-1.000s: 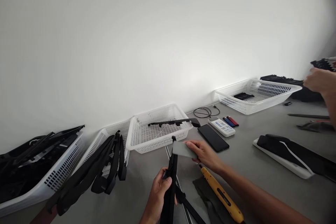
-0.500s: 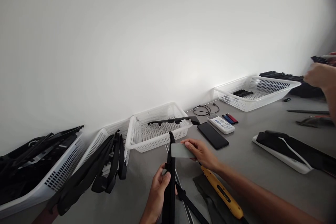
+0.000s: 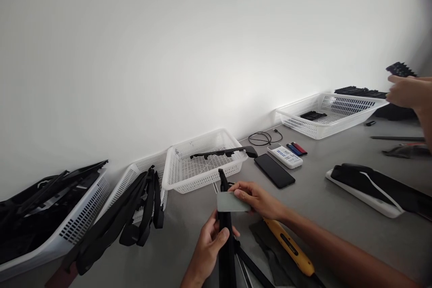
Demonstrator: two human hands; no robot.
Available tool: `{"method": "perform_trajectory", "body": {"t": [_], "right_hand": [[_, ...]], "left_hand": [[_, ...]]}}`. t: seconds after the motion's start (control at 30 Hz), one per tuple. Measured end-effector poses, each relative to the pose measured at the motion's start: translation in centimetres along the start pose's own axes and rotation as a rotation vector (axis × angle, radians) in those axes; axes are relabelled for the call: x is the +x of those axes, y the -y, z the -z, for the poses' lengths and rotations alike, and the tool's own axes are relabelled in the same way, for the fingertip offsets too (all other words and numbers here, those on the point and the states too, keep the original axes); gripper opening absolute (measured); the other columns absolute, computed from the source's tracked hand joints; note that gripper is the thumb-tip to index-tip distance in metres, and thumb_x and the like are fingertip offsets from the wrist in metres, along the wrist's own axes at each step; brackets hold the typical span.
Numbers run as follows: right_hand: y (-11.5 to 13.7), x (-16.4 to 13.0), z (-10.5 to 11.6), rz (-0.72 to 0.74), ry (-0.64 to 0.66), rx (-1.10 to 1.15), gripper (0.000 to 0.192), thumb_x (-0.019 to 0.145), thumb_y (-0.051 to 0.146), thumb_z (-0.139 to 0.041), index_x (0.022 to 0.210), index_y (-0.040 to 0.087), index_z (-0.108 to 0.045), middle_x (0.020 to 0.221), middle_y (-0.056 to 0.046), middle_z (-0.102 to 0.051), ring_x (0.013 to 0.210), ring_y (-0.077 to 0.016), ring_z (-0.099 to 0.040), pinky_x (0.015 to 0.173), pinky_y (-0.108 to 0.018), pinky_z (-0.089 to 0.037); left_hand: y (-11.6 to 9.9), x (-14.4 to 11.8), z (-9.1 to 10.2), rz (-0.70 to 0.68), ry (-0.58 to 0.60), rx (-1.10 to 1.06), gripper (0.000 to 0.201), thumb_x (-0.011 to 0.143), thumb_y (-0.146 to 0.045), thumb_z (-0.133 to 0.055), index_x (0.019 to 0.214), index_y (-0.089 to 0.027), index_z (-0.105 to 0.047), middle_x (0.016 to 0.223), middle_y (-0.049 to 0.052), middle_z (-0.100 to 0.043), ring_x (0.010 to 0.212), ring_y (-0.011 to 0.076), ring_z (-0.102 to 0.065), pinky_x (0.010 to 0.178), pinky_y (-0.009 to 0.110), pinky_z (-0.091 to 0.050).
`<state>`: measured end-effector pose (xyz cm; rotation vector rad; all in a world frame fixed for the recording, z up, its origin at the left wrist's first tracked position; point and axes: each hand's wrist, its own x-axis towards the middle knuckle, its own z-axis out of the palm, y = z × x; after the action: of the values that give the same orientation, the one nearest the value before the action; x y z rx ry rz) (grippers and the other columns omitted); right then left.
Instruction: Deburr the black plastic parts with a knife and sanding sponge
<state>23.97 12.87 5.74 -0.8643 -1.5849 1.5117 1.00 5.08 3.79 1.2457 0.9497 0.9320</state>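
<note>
In the lower middle of the view, my left hand is closed around a long black plastic strip, its narrow end pointing away from me. My right hand pinches a flat grey-green rectangular piece between thumb and fingers. That piece lies across the strip, just beyond my left thumb, and covers part of it; whether they touch I cannot tell. Beneath my right forearm is a yellow-handled tool on a dark cloth. Another black strip lies on the table beside my left hand.
A white basket with one black part across it stands ahead. Leftward are baskets of black parts. A phone, white device and cable lie right. A co-worker's hand holds a black part beyond another basket.
My right hand has brought the grey-green piece slightly down and left, across the black strip. The strip and my left hand have shifted a little right. The co-worker's hand has moved slightly left.
</note>
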Motion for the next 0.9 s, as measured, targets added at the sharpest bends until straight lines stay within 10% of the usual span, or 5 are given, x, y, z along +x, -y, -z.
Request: {"method": "perform_trajectory", "body": {"t": [0.27,0.47,0.9], "right_hand": [[0.0,-0.3,0.1,-0.087,0.219,0.043,0.052,0.096,0.068,-0.063,0.111,0.019,-0.069,0.074,0.002,-0.064,0.051,-0.0099,-0.052,0.044,-0.020,-0.042],[-0.7,0.4,0.3,0.067,-0.227,0.012,0.057,0.095,0.073,-0.061,0.110,0.019,-0.067,0.076,0.002,-0.059,0.056,-0.0109,-0.051,0.047,-0.022,-0.046],[0.2,-0.1,1.2,-0.057,0.114,0.049,0.052,0.095,0.070,-0.064,0.112,0.021,-0.068,0.076,0.003,-0.056,0.056,-0.0098,-0.048,0.044,-0.018,-0.044]], "left_hand": [[0.6,0.3,0.4,-0.017,-0.068,-0.039,0.084,0.087,-0.061,-0.078,0.155,-0.019,-0.052,0.111,0.013,-0.078,0.100,0.0265,-0.069,0.097,0.036,-0.049],[0.4,0.1,0.9,0.004,-0.015,-0.018,0.093,0.087,-0.058,-0.079,0.162,-0.020,-0.040,0.109,0.013,-0.076,0.095,0.0257,-0.065,0.084,0.034,-0.051],[0.9,0.2,1.1,0.028,-0.063,-0.134,0.074,0.089,-0.050,-0.079,0.151,-0.017,-0.056,0.096,0.012,-0.079,0.083,0.0230,-0.067,0.078,0.034,-0.054]]}}
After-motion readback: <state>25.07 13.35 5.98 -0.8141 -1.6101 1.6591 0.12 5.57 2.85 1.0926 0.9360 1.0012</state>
